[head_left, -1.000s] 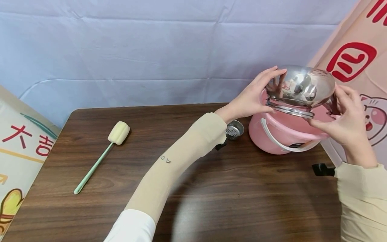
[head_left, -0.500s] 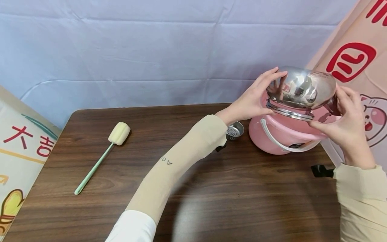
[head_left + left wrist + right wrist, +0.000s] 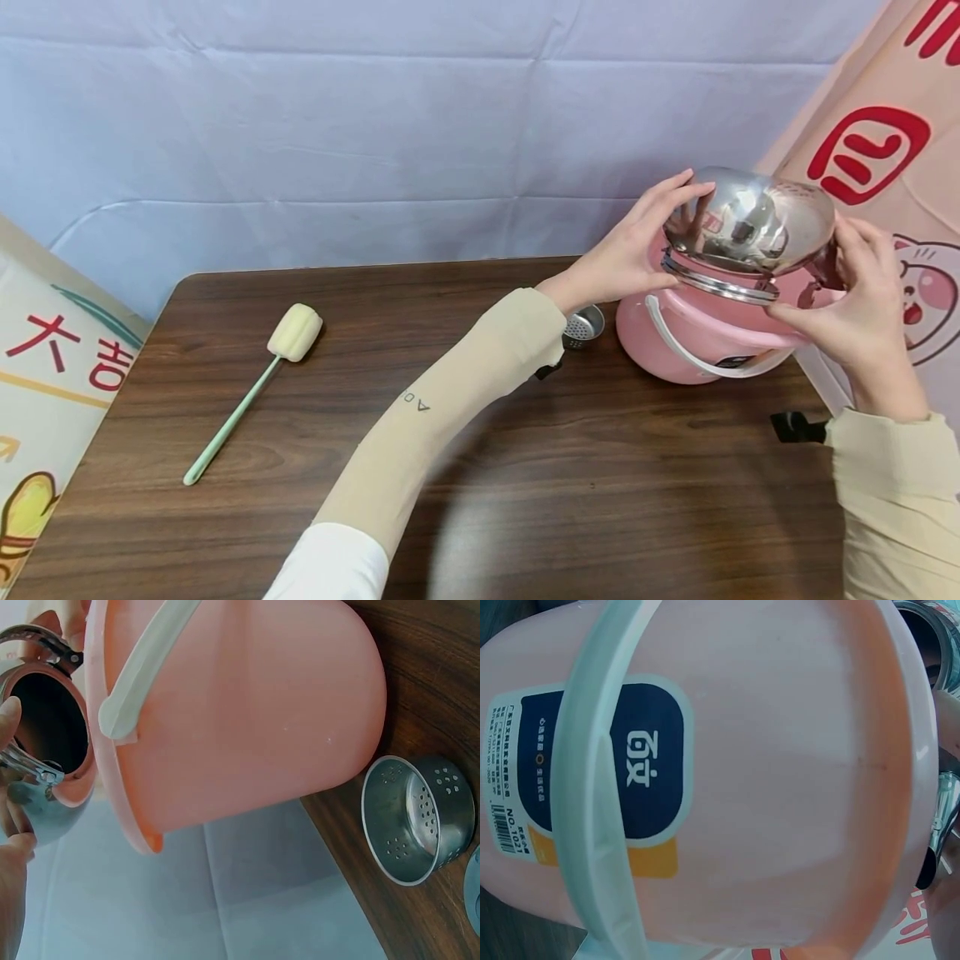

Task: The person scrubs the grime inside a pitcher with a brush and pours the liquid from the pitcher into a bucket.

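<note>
A shiny steel teapot [image 3: 750, 217] is tipped over the pink bucket [image 3: 660, 346], its rounded body up and its mouth down. My left hand [image 3: 626, 246] grips its left side, the thumb near the metal handle and the fingers spread over the body. On the far side my right hand [image 3: 862, 292] holds it too, close to the spout end. The left wrist view shows the teapot's dark round opening right by the bucket rim. In the right wrist view the bucket's label and pale handle fill most of the frame, and little of the right hand shows.
A perforated steel strainer basket [image 3: 454, 802] lies left of the bucket, beside the edge of a round metal piece [image 3: 472, 892]. A sponge brush [image 3: 296, 332] with a green handle lies on the left of the wooden table [image 3: 600, 500]. Fabric hangs behind.
The teapot and both hands have sunk very slightly in the head view, with the grip unchanged. Bucket, strainer basket and brush stay where they were.
</note>
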